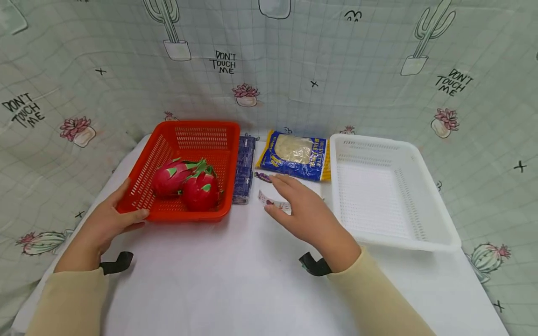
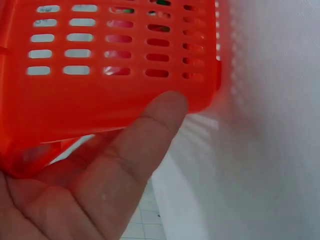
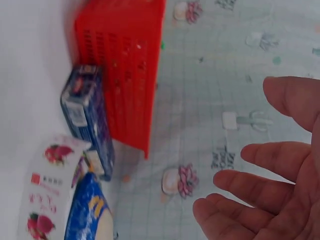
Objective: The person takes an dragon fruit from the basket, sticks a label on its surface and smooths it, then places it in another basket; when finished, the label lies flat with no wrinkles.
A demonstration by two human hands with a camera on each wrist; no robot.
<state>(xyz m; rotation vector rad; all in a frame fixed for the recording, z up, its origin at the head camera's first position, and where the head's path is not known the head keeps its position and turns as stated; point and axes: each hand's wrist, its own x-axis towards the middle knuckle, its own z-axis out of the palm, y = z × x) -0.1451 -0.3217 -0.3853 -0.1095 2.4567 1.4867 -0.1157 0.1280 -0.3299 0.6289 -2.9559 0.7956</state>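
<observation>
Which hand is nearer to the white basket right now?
Right. The right hand is just left of the white basket, fingers pointing away from it; the left hand is across the table, gripping the red basket's near left corner.

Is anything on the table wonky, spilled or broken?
Nothing looks spilled or broken. The printed paper strip near the right hand looks a bit odd: it curves instead of lying flat. The blue-and-yellow packet behind it sits slightly slanted.
</observation>
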